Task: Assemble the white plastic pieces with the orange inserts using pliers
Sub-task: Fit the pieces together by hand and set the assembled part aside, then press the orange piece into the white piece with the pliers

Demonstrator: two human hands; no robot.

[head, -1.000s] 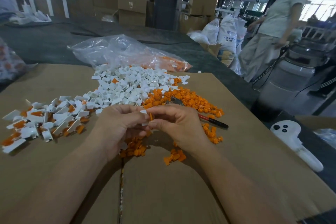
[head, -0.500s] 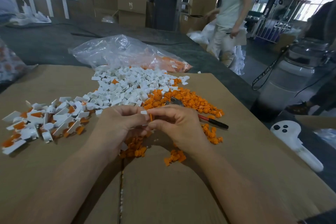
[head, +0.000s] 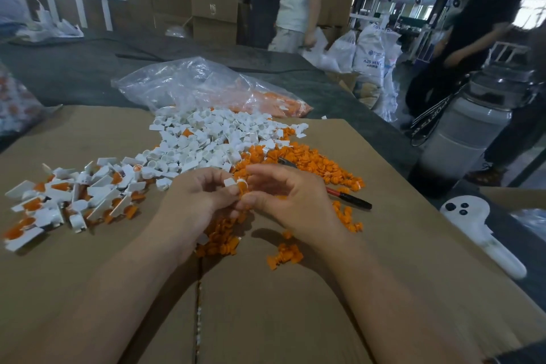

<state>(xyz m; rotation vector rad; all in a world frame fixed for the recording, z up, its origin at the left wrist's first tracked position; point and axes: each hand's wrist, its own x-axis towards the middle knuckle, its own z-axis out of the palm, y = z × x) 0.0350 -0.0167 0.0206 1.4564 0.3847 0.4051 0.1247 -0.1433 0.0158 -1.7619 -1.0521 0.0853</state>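
Brown corrugated cardboard (head: 266, 313) | left hand (head: 195, 201) pinches white piece (head: 230, 182) with round orange insert (head: 243, 187) | right hand (head: 295, 201) loosely curled, empty

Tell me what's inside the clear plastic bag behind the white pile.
Orange plastic inserts show through the right end of the crumpled clear plastic bag. Folds hide whatever fills its left part.

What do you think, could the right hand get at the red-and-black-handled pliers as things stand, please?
Probably yes. The pliers lie just beyond the right hand, handles bare on the brown cardboard sheet. Only their tips sit among loose orange plastic inserts, and nothing stands between.
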